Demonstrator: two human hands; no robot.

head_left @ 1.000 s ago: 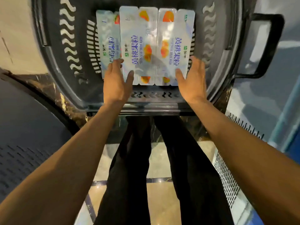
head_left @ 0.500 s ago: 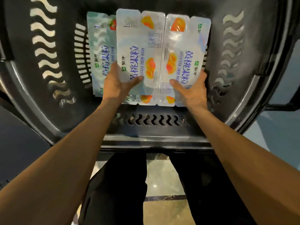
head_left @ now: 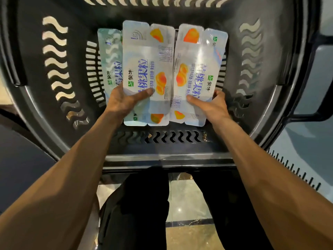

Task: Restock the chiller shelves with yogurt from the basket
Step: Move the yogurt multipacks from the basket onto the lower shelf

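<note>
Your left hand point(head_left: 122, 100) grips one peach yogurt pack point(head_left: 147, 69), your right hand point(head_left: 210, 107) the other pack point(head_left: 196, 73), inside the basket point(head_left: 54, 123).

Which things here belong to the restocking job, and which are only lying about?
Job: left peach yogurt pack, gripped by left hand; right peach yogurt pack, gripped by right hand; third yogurt pack beside them; basket.
Just there: floor tiles; dark trousers.

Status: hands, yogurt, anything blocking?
Left hand grips left peach pack; right hand grips right peach pack. Both packs inside basket, third pack alongside at left. Nothing blocking.
</note>
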